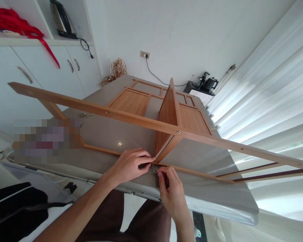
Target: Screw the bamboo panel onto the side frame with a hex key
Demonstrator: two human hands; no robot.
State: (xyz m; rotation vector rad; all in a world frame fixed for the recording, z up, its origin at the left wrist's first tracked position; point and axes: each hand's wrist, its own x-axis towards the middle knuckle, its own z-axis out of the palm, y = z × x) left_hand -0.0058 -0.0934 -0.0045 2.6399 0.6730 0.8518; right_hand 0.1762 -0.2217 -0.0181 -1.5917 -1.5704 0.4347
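Note:
A wooden frame [141, 120] with a long upper rail stands on the grey-covered table. Its middle wooden panel [169, 106] meets the thin lower rail [192, 172] close to the table's front edge. At that joint, the thumb and index finger of my left hand [132, 163] are closed on the frame's wood. Just to the right, my right hand [170, 185] pinches a thin, bent metal hex key [154, 169]. The key's far end reaches the joint beside my left fingertips; whether it sits in a screw is hidden.
Small metal fittings [84, 115] lie on the table [131, 132] at left, near a blurred-out patch. Flat wooden panels [131, 101] lie behind the frame. White cabinets [47, 70] with a kettle [62, 20] stand left; curtains [275, 97] hang right.

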